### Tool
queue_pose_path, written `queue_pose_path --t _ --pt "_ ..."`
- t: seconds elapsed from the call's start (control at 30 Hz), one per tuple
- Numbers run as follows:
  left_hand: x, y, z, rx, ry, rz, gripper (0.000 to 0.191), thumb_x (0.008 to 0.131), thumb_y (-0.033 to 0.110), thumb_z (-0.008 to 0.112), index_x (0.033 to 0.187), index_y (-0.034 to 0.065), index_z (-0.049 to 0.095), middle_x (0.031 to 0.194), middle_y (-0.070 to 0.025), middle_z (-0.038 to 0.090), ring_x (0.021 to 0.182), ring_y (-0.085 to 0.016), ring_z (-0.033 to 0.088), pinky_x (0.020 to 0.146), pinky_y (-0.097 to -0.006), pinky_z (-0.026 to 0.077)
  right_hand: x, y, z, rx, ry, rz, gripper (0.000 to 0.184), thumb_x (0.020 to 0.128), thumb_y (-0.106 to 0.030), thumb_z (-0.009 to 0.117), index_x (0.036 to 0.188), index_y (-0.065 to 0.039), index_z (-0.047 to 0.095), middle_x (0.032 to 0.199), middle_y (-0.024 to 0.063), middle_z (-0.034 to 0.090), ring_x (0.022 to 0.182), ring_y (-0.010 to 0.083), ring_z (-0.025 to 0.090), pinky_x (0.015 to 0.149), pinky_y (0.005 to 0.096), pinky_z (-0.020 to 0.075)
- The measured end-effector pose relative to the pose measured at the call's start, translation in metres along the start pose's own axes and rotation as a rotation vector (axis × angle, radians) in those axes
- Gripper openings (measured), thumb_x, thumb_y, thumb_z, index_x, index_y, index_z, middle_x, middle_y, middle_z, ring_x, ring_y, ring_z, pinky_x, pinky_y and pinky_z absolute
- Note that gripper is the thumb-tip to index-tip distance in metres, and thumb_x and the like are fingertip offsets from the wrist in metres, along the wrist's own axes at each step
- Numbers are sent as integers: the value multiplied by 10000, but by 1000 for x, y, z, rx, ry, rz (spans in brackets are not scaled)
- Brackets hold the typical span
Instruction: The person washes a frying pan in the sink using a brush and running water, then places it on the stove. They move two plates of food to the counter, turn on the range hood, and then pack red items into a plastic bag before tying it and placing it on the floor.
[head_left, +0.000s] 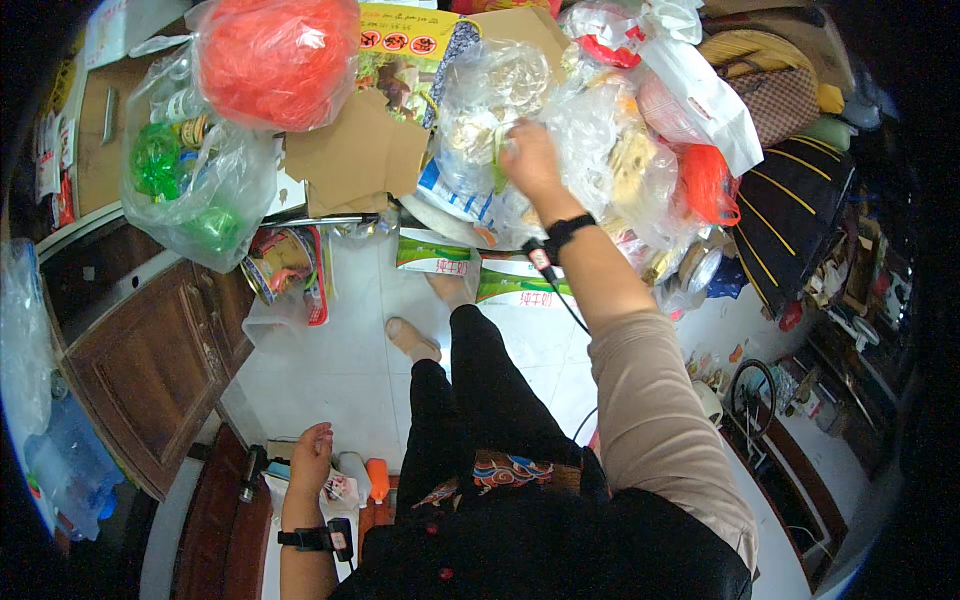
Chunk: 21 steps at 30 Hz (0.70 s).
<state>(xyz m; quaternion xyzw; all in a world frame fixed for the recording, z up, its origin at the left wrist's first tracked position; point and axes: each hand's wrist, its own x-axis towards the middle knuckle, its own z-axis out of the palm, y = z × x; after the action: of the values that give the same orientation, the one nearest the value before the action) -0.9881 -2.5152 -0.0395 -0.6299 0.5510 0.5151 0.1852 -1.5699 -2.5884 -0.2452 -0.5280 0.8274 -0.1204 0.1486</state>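
Note:
My right hand reaches into a heap of clear plastic bags at the top middle. Its curled fingers touch a pale green strip against a clear bag of pale contents; motion blur hides whether they grip it. Under and beside the hand lie a blue-and-white striped packet and crumpled clear plastic. My left hand hangs low on the left, loosely curled with nothing visible in it. Behind it are a white bottle and an orange bottle.
A clear bag of green plastic bottles hangs beside flattened cardboard and a bag of red material. Milk cartons stand on the floor by my feet. A black umbrella lies right; a wooden cabinet stands left.

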Motion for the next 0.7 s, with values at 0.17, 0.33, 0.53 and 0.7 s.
queue_pose_path --t 0.17,0.33,0.53,0.7 --pt "-4 -4 13 43 -9 103 227 888 137 551 1079 30 612 1001 -159 643 906 -268 633 799 -348 490 27 -71 94 -35 -427 35 332 815 -287 559 1083 -115 656 1158 237 573 1081 399 548 924 388 455" --pt "-30 -9 2 82 18 11 238 884 145 552 1086 30 605 1001 -166 638 904 -285 630 791 -370 495 22 -57 66 573 -94 617 526 723 -319 727 1130 -39 547 949 208 643 929 379 612 809 424 480" --pt "-45 -9 -16 163 43 85 276 895 169 557 1145 54 579 1039 -157 634 939 -279 625 802 -367 491 -22 17 -97 734 116 592 374 827 -290 655 1093 -28 629 870 80 666 839 235 629 752 341 493" --pt "-56 39 -43 194 168 236 254 866 133 563 1103 49 600 979 -154 644 893 -277 630 792 -373 493 -51 74 -204 1682 235 586 390 894 -371 572 1124 -56 573 1055 60 620 936 205 600 818 336 481"
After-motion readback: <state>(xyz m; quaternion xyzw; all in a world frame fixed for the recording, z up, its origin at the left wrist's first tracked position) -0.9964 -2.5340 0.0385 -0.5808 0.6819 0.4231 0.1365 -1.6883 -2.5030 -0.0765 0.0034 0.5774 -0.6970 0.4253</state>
